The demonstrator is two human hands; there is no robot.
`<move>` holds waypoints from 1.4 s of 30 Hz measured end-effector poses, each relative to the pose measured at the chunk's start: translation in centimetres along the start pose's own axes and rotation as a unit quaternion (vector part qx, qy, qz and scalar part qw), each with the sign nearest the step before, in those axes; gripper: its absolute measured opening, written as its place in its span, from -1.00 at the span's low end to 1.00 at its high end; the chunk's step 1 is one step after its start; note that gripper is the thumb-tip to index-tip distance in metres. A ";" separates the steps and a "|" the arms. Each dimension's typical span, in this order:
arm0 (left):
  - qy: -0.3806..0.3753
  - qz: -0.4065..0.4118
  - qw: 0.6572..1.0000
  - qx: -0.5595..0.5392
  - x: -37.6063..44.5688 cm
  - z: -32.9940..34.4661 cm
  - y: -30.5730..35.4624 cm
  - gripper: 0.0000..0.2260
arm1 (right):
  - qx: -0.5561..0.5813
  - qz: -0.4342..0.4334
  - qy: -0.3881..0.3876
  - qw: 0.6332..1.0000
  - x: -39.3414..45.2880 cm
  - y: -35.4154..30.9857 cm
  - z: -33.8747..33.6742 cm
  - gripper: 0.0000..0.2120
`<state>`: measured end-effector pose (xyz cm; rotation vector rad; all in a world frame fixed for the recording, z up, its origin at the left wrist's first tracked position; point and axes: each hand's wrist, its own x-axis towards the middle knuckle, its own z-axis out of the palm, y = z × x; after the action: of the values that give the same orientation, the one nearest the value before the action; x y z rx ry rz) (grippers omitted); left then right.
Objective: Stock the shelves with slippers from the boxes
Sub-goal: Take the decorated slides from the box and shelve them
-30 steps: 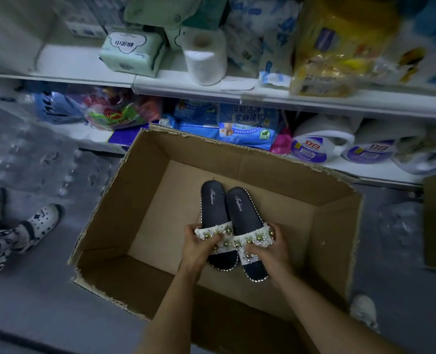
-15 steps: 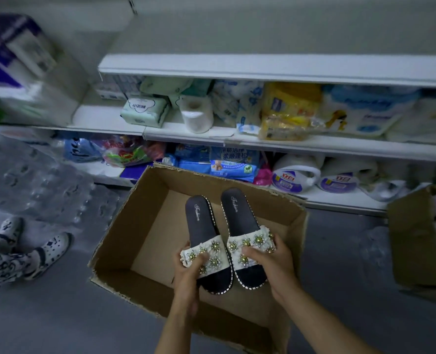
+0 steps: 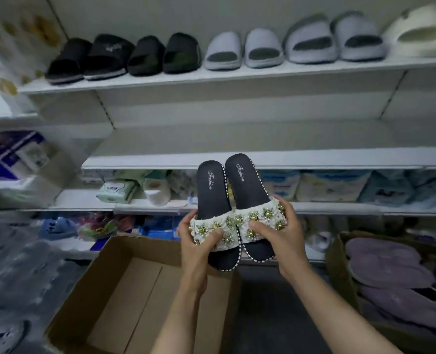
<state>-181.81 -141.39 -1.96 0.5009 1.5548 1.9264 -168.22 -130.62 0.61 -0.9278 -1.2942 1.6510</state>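
Observation:
I hold a pair of black slippers with white jewelled straps side by side, raised above the cardboard box [image 3: 125, 290]. My left hand [image 3: 199, 246] grips the left slipper [image 3: 211, 192] at its strap, thumb on top. My right hand [image 3: 280, 236] grips the right slipper [image 3: 245, 180] the same way. The heels point toward a bare white shelf [image 3: 262, 159] just behind them. The box below shows only its bare cardboard floor.
The top shelf [image 3: 211, 76] carries black slippers [image 3: 122, 56], grey slippers [image 3: 288, 44] and a cream one [image 3: 421, 31]. A lower shelf [image 3: 89, 200] holds tissue packs and paper rolls. A second box [image 3: 395, 284] with purple slippers stands at the right.
Both hands have lifted the pair out of the box and up to shelf height. My view has tilted upward, so the slipper shelf now shows.

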 end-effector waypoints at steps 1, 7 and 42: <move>-0.019 0.015 1.000 -0.002 -0.4 2.2 0.8 -0.28 | 0.001 -0.018 0.007 1.000 0.2 -1.7 -1.5 -0.36; -0.102 0.099 0.990 0.007 -2.5 13.4 4.5 -0.27 | 0.033 -0.096 0.052 0.993 0.3 -9.7 -9.8 -0.36; -0.496 0.179 0.848 -0.051 -13.7 60.2 5.5 -0.19 | 0.003 -0.327 0.410 0.852 -4.2 -30.2 -46.5 -0.37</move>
<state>-134.86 -106.67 18.93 1.5245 0.6894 1.5152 -119.56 -113.14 21.11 -0.8944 -0.8388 0.5953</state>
